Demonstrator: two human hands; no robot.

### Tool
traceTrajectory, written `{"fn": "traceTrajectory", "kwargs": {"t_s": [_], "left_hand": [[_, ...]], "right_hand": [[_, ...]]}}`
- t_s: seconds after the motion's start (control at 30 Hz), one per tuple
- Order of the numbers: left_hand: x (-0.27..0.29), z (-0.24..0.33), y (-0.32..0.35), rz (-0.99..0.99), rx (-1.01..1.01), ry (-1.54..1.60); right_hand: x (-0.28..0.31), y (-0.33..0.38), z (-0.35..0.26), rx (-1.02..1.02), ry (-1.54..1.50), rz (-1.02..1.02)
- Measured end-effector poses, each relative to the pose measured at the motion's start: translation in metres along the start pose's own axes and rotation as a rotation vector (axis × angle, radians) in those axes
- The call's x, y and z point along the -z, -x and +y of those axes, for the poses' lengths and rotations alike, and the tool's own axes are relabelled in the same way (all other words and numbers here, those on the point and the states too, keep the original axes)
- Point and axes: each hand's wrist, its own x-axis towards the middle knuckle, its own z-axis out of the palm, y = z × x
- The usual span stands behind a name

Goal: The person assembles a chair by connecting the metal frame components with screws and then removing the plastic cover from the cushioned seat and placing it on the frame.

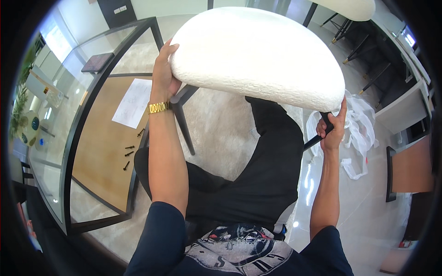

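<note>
A chair with a thick, rounded white textured upholstered part is held up in front of me. Black metal legs show beneath it. My left hand, below a gold watch, grips the left end, thumb up along the side and the other fingers partly hidden underneath. On the opposite end, my right hand is closed round the black frame just under the upholstery, one finger stretched up against the white edge. The far underside of the chair is hidden from me.
To the left stands a black-framed glass table. A brown board bears a white paper sheet and several dark screws. White plastic wrapping lies on the floor at right. Bar stools stand at the far right.
</note>
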Motion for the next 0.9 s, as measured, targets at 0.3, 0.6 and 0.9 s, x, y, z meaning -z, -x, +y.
{"fn": "traceTrajectory", "kwargs": {"t_s": [0.3,0.6,0.9], "left_hand": [[0.014,-0.014,-0.007,-0.098,-0.011,-0.093],[0.01,-0.007,-0.006,-0.117,0.018,-0.189],[-0.012,0.01,0.058,-0.013,-0.002,-0.431]], "right_hand": [[0.006,-0.017,0.019,-0.023,0.046,-0.104],[0.028,-0.087,-0.012,-0.175,-0.02,-0.037],[0.059,-0.065,-0.028,-0.191,-0.157,-0.038]]}}
